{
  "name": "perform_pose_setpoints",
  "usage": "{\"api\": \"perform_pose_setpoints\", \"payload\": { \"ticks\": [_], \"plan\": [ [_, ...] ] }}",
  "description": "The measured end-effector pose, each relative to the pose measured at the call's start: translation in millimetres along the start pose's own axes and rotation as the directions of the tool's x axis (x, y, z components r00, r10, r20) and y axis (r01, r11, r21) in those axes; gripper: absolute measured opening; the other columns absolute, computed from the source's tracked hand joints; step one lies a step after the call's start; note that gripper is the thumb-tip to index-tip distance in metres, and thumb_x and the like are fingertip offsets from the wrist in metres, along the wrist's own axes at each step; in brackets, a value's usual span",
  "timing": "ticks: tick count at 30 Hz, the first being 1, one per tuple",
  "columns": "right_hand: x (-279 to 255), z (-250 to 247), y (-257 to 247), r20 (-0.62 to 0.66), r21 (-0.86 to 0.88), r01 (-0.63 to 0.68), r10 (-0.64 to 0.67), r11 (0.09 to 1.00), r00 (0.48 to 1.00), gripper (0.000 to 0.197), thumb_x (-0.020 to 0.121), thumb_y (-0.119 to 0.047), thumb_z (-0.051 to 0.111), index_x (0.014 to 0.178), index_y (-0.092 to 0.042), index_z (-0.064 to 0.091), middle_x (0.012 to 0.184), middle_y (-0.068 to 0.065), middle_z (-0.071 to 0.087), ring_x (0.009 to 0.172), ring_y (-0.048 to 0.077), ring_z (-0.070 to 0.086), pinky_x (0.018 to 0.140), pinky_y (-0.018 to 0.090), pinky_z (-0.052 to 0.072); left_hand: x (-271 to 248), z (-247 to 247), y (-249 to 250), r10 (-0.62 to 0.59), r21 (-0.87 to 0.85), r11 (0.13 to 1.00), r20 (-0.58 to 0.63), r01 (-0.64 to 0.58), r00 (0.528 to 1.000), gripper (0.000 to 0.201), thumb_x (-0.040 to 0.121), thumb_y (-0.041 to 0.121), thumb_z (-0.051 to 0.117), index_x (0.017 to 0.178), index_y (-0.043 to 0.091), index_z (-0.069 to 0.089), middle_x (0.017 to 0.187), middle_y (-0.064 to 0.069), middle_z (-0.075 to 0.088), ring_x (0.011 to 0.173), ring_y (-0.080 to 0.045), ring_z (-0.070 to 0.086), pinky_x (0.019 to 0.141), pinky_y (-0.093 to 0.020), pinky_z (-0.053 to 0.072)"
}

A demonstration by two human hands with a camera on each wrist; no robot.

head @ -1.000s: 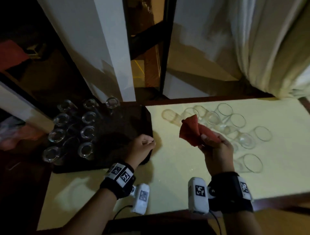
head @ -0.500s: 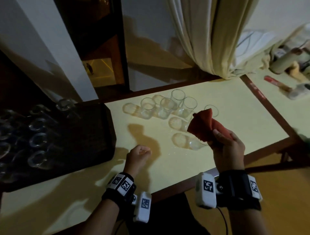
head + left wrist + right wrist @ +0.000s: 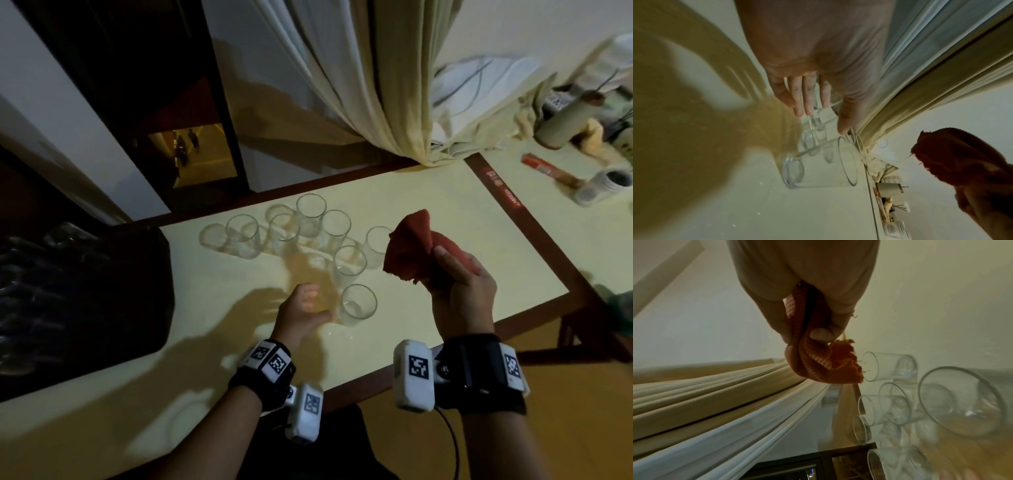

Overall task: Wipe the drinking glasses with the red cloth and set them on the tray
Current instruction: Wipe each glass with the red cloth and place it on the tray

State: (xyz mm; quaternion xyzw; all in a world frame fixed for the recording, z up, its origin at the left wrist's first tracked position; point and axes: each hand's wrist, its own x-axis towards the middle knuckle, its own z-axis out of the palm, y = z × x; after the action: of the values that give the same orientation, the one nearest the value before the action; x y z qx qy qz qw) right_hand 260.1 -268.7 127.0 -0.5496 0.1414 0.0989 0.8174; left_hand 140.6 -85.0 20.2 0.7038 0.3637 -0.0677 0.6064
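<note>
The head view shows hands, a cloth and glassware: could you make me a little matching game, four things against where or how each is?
Things:
1. red cloth
2. left hand
3. nearest glass
4. black tray

States:
A. standing on the table just right of an empty hand
B. at the table's left end
C. bunched in the right hand
D. empty, fingers extended toward a glass

Pairs: 1-C, 2-D, 3-A, 4-B

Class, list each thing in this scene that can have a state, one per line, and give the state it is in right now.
left hand: open, fingers straight, reaching beside the nearest glass, holding nothing
right hand: grips the red cloth
red cloth: bunched up, held above the table
nearest glass: upright on the table, untouched
other glasses on the table: upright, clustered
tray: dark, glasses standing on it
</note>
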Motion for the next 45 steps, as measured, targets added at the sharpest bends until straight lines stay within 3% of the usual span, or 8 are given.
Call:
{"api": "perform_pose_setpoints", "payload": {
  "ticks": [4, 17, 21, 26, 30, 33, 39, 45],
  "plan": [
    [27, -5, -6, 0.028, 0.014, -0.033, 0.033, 0.999, 0.999, 0.01, 0.09, 0.004, 0.063, 0.099, 0.0, 0.062, 0.094, 0.02, 0.068, 0.077, 0.031, 0.068, 0.057, 0.032, 0.056, 7, 32, 9, 0.013, 0.012, 1.0, 0.058, -0.014, 0.998, 0.083, 0.07, 0.012, 0.089, 0.141, 0.025, 0.046, 0.142, 0.0, 0.05, 0.132, -0.017, 0.045, 0.104, -0.031, 0.039],
    [50, -7, -4, 0.084, -0.056, -0.125, 0.129, 0.991, 0.988, 0.009, 0.089, 0.002, 0.065, 0.086, -0.004, 0.058, 0.088, 0.02, 0.064, 0.068, 0.029, 0.061, 0.051, 0.029, 0.048, 10, 66, 16, 0.06, 0.274, 0.961, -0.043, -0.046, 0.997, 0.089, 0.069, 0.027, 0.09, 0.145, 0.017, 0.045, 0.139, -0.004, 0.057, 0.126, -0.021, 0.053, 0.094, -0.023, 0.041],
    [42, -5, -5, 0.106, -0.064, -0.116, 0.123, 0.991, 0.987, 0.01, 0.088, 0.001, 0.066, 0.085, -0.005, 0.058, 0.088, 0.021, 0.064, 0.065, 0.029, 0.06, 0.053, 0.03, 0.048, 8, 54, 16, 0.064, 0.288, 0.957, -0.063, -0.043, 0.996, 0.088, 0.065, 0.028, 0.093, 0.141, 0.015, 0.049, 0.135, -0.004, 0.06, 0.121, -0.023, 0.056, 0.096, -0.029, 0.047],
    [24, 3, -2, 0.132, -0.066, -0.118, 0.126, 0.991, 0.983, 0.01, 0.087, 0.0, 0.066, 0.085, -0.007, 0.059, 0.088, 0.019, 0.065, 0.067, 0.028, 0.062, 0.054, 0.03, 0.052, -4, 19, 9, 0.069, 0.101, 0.993, -0.116, -0.057, 0.991, 0.069, 0.065, 0.021, 0.093, 0.125, 0.02, 0.059, 0.12, 0.004, 0.065, 0.111, -0.014, 0.06, 0.089, -0.023, 0.048],
    [0, 24, 7, 0.209, -0.091, -0.137, 0.154, 0.986, 0.966, 0.011, 0.088, 0.0, 0.065, 0.084, -0.007, 0.058, 0.095, 0.021, 0.064, 0.069, 0.027, 0.066, 0.055, 0.031, 0.055, -19, -13, 16, 0.048, -0.28, 0.957, -0.123, -0.081, 0.991, 0.047, 0.069, 0.008, 0.09, 0.103, 0.025, 0.063, 0.107, -0.003, 0.071, 0.103, -0.018, 0.066, 0.087, -0.027, 0.056],
    [-20, 50, 16, 0.308, -0.091, -0.159, 0.179, 0.983, 0.934, 0.017, 0.089, 0.003, 0.063, 0.082, -0.008, 0.054, 0.1, 0.022, 0.06, 0.067, 0.027, 0.065, 0.054, 0.034, 0.054, -38, -33, 28, 0.06, -0.508, 0.848, -0.186, -0.148, 0.981, 0.04, 0.077, 0.01, 0.083, 0.113, 0.015, 0.066, 0.105, -0.005, 0.073, 0.093, -0.011, 0.066, 0.075, -0.016, 0.05],
    [-64, 96, 35, 0.567, -0.179, -0.12, 0.203, 0.976, 0.798, 0.028, 0.082, 0.016, 0.063, 0.079, -0.009, 0.051, 0.099, 0.02, 0.068, 0.078, 0.036, 0.069, 0.059, 0.036, 0.058, -72, -62, 43, 0.025, -0.729, 0.65, -0.263, -0.216, 0.965, 0.051, 0.071, 0.051, 0.067, 0.112, 0.02, 0.069, 0.103, 0.003, 0.076, 0.099, -0.016, 0.068, 0.087, -0.037, 0.05],
    [-93, 116, 43, 0.752, -0.385, 0.106, 0.246, 0.917, 0.611, 0.023, 0.084, 0.014, 0.065, 0.087, -0.005, 0.051, 0.081, 0.026, 0.067, 0.061, 0.024, 0.063, 0.046, 0.024, 0.038, -89, -93, 39, -0.001, -0.73, 0.645, -0.298, -0.227, 0.955, 0.065, 0.074, 0.063, 0.06, 0.128, 0.027, 0.06, 0.129, -0.005, 0.065, 0.11, -0.022, 0.068, 0.093, -0.043, 0.048]
  ]
}}
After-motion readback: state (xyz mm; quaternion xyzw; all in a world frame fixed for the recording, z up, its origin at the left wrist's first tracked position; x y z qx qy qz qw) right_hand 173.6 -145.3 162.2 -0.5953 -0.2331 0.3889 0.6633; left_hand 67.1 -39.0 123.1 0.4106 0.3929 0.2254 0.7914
